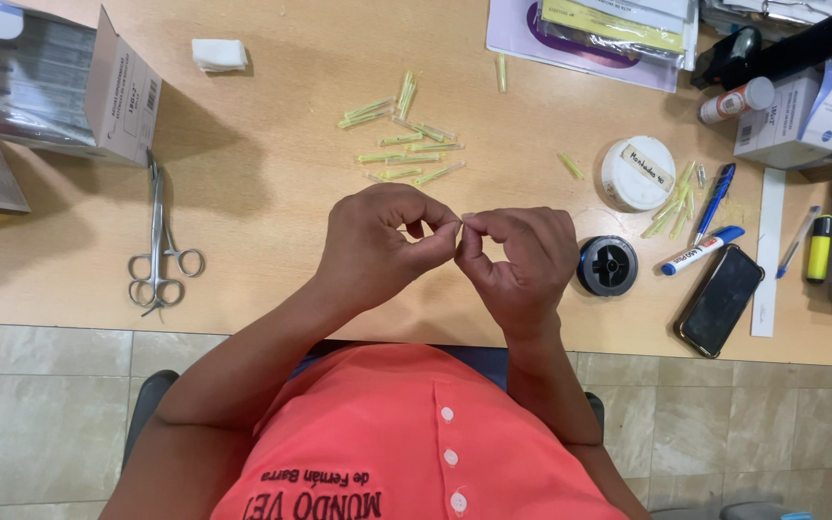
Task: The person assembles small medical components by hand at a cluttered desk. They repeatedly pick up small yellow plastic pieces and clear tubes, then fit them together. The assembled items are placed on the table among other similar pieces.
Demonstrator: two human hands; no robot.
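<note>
We pinched a thin pale piece (461, 222) between both hands — left hand (377, 246), right hand (522, 260) — fingertips meeting, its axis running sideways.

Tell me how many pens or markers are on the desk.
3: a blue pen and a white marker right of the black spool, plus a yellow highlighter near the right edge. Others may hide under the papers.

Smooth matt wooden desk (272, 193); shiny metal forceps (158, 241); glossy black phone (721, 300); translucent plastic tubes (402, 144); cardboard box (117, 91).
</note>
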